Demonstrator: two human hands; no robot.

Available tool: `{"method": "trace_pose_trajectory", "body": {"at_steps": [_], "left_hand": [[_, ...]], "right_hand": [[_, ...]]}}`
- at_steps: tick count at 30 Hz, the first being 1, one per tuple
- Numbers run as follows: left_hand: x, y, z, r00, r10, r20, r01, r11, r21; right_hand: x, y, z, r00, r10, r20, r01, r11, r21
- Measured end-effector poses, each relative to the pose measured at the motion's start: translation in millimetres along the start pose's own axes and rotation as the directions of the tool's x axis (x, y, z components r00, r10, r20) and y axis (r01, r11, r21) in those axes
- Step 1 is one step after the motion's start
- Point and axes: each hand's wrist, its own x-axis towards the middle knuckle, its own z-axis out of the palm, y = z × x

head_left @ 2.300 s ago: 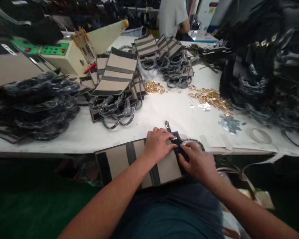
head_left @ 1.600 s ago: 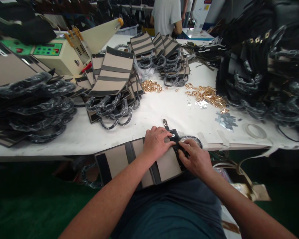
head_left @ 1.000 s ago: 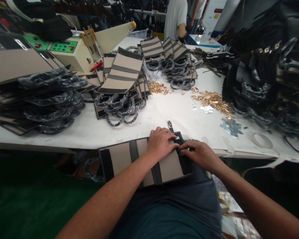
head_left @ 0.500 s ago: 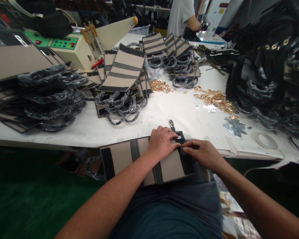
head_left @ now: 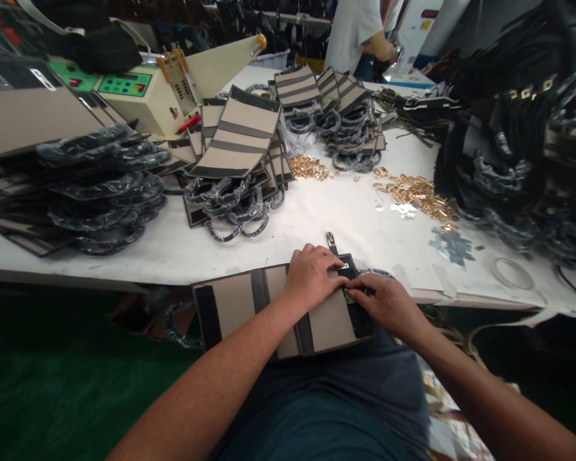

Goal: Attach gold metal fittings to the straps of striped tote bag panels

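A flat beige-and-black panel (head_left: 237, 301) lies across my lap against the table's front edge, with plastic-wrapped handles at its ends. My left hand (head_left: 312, 275) rests on it, thumb and fingers apart, near a small metal plate (head_left: 346, 264) on the black end strip. My right hand (head_left: 381, 298) is closed in a pinch at that strip, over another metal plate (head_left: 350, 296); anything between the fingertips is too small to make out. A short strap with a gold clasp (head_left: 331, 240) sticks out beyond the panel's far edge.
Stacked panels with wrapped handles (head_left: 240, 134) stand behind and at left, near a cream machine (head_left: 148, 96). Gold fittings (head_left: 417, 195), grey metal plates (head_left: 451, 246) and a tape roll (head_left: 512, 273) lie at right, beside black bags (head_left: 499, 153). A person (head_left: 352, 32) stands behind.
My right hand has shifted slightly down and left, uncovering part of the wrapped handle behind it. My left hand has stayed in place. The person's arm at the back has moved right.
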Motion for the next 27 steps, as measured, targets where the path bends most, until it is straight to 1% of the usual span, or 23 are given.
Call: {"method": "trace_pose_trajectory", "body": {"at_steps": [5,8,14,18,23,25,27], "left_hand": [[-0.4,-0.3,0.2,1.0,0.002,-0.004,-0.002,1.0,0.002],[-0.6,-0.2,0.0,1.0,-0.001,-0.005,0.001,1.0,0.001],[-0.5,0.0,0.0,1.0,-0.01,-0.001,0.01,1.0,-0.005],[-0.7,-0.5,0.4,1.0,0.0,-0.008,0.0,1.0,0.002],[-0.6,-0.4,0.3,1.0,-0.008,0.001,0.008,1.0,-0.005],[-0.5,-0.3,0.4,1.0,-0.011,0.002,0.011,1.0,-0.008],[-0.4,-0.3,0.8,1.0,-0.012,0.0,0.012,1.0,-0.009]], "right_hand": [[1.9,-0.2,-4.0,0.998,0.011,0.056,-0.013,1.0,0.024],[2.5,-0.7,-4.9,0.999,0.02,0.044,-0.021,1.0,0.018],[1.6,-1.2,-3.1,0.999,0.001,0.042,-0.001,1.0,0.015],[1.1,-0.2,-1.6,1.0,0.012,0.017,-0.012,1.0,0.001],[0.4,1.8,1.0,1.0,0.011,0.022,-0.011,1.0,-0.004],[-0.4,2.5,2.8,1.0,0.011,0.011,-0.011,1.0,-0.026],[-1.5,3.3,5.1,0.999,0.039,-0.018,-0.04,0.997,-0.067]]}}
